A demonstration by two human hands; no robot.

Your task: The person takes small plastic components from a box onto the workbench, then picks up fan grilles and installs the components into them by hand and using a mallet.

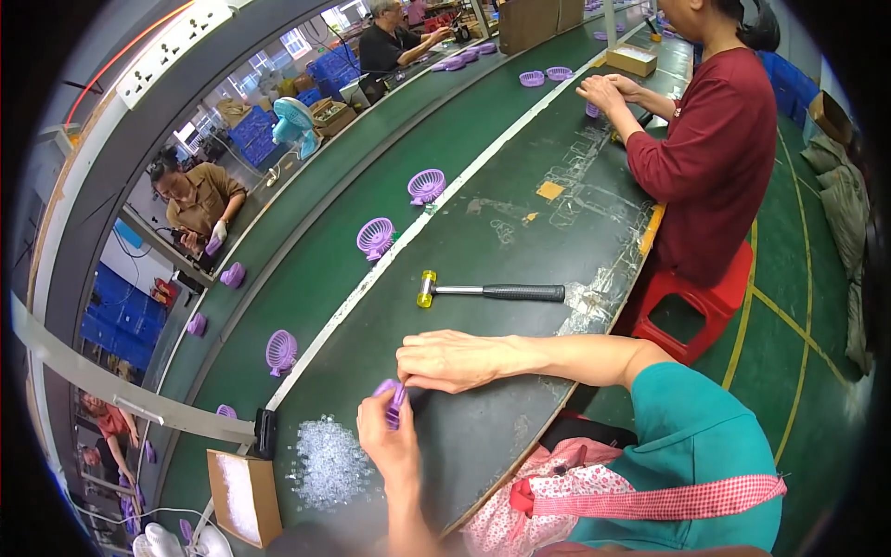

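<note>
Box of brown cardboard [269, 506] | heap of small clear bits [329, 459] on dark worktop [483, 432] | my left grip [390, 441] closed round the curved purple piece [397, 399], right of the heap | my right grip [450, 359] at its top — pinching or not, I cannot tell

From the wearer's head, one fisheye view looks down on the left hand [390, 444] and right hand [450, 360], close over the table [483, 348]. It reaches far along the green belt [311, 269], bending straight edges toward its rim.
</note>
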